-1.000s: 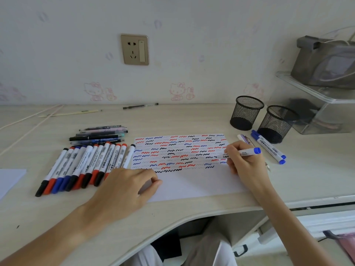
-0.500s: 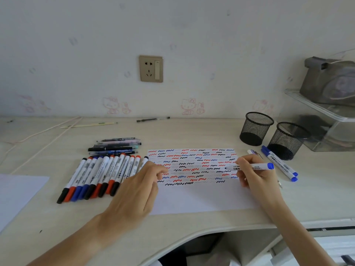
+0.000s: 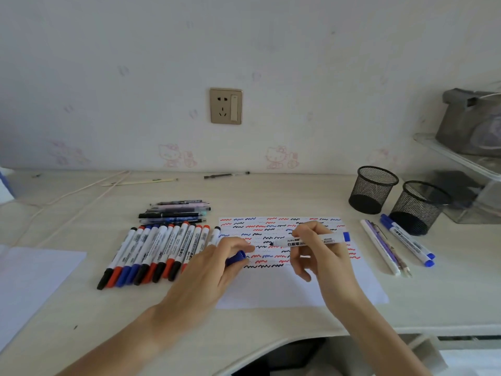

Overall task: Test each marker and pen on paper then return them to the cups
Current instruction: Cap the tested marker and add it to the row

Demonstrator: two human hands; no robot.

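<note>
Broadly, a pale wooden counter [image 3: 271, 194] runs along a white wall, seen from above by the person seated at it. Centred on the counter lies a white sheet of paper [image 3: 298, 289], its upper half covered in rows of short red, blue and black squiggles, its lower half blank. To the left of the paper, a row of whiteboard markers [image 3: 157, 253] lies side by side with black, red and blue caps pointing toward the person; just behind them sits a small pile of pens [image 3: 176, 213]. At the far right stand two black mesh cups [image 3: 372, 189], side by side, upright. Between the cups and the paper lie two blue-capped markers [image 3: 409, 244] and a few slim pens [image 3: 385, 248].

Over the paper, the right hand [image 3: 322, 253] grips a white marker [image 3: 311, 241] across its barrel, uncapped tip pointing left above the squiggles, blue end pointing right. The left hand [image 3: 217, 267] pinches the blue cap [image 3: 235, 258] in its fingertips, just left of the tip, with a gap between them.
</note>
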